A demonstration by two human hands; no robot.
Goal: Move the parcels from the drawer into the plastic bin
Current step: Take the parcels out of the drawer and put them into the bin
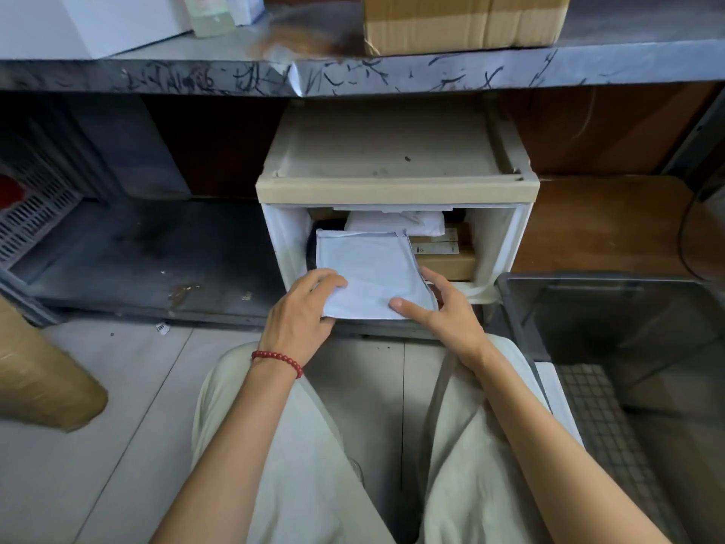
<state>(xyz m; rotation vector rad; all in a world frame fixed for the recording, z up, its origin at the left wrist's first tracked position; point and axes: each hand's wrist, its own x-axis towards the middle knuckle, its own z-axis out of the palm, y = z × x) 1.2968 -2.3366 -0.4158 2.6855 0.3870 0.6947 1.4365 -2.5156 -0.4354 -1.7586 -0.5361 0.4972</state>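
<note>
A flat white parcel [370, 268] sticks halfway out of the open white drawer unit [282, 237] under the bench. My left hand [304, 312] grips its near left corner, fingers curled over the top. My right hand [443, 308] holds the near right corner, thumb on top and fingers along the side. Behind it inside the drawer lie another white parcel [396, 223] and a brown cardboard box [451, 253] with a label. The dark translucent plastic bin [521, 308] stands on the floor to the right, close to my right hand.
A scratched metal bench edge [353, 76] overhangs the drawer, carrying a cardboard box [463, 21]. A grey slotted crate [31, 214] sits far left and a tan wrapped roll [43, 378] lies on the tiled floor. My knees fill the foreground.
</note>
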